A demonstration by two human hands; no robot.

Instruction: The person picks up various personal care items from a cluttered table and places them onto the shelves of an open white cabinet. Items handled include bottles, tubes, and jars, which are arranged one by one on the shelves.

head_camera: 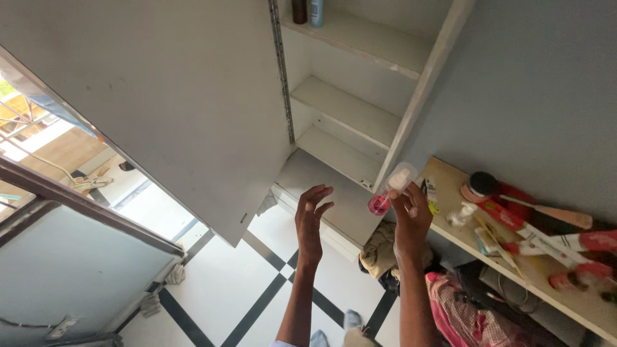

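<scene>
Small clear bottle [389,189] with pink liquid at its lower end and a clear cap sits pinched in the right hand's [411,218] fingertips, just in front of the open white cupboard's [360,109] lowest shelves, long axis tilted, cap pointing up-right. Left of it, the left hand [310,222] is spread, empty and apart. Right of the cupboard, red-and-white tubes [546,241] clutter a wooden shelf [450,173].

Top shelf: dark bottle [299,11] and blue bottle [316,12], both cut off by upper edge. My right hand [411,215] hides part of the small bottle [389,191]. Tubes at far right of tabletop [581,305]: blurred.
</scene>
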